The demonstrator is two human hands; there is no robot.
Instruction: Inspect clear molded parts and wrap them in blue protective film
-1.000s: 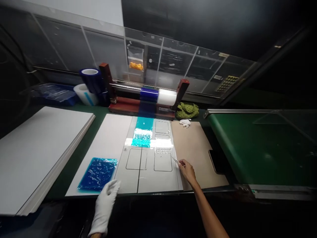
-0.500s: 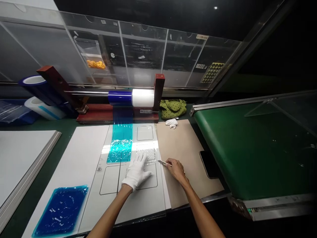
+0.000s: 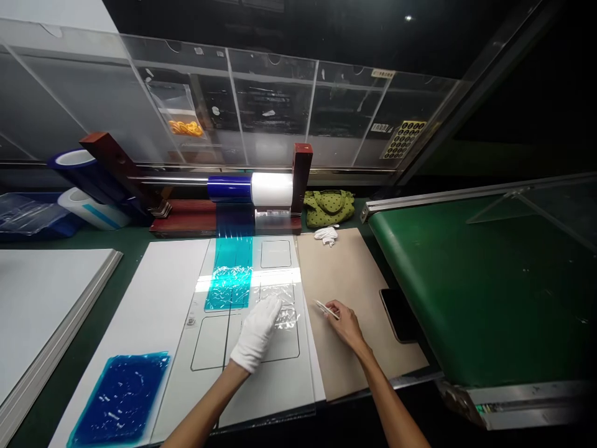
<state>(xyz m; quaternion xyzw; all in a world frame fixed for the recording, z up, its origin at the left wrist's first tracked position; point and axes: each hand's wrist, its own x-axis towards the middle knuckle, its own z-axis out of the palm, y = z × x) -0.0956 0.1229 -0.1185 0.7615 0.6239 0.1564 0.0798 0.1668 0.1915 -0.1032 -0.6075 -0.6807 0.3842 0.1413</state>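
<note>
Nearest, a white-gloved left hand (image 3: 255,334), grip apart and empty, fingertips on crumpled clear film (image 3: 284,311) atop an acrylic plate (image 3: 275,392) marked with black rectangles. Just right of the acrylic plate, a bare right hand (image 3: 342,325), grip clamped on slim tweezers (image 3: 326,309), above a tan board (image 3: 359,280). Left of the plate, a blue film sheet (image 3: 120,398). On the plate's far half, a cyan film patch (image 3: 231,280). Right of the plate, past the board, a black phone (image 3: 398,315). Beyond the plate, blue and white film rolls (image 3: 252,188) on a rod in a red wooden stand (image 3: 186,224), then a green dotted bag (image 3: 328,208) and white gloves (image 3: 326,235).
</note>
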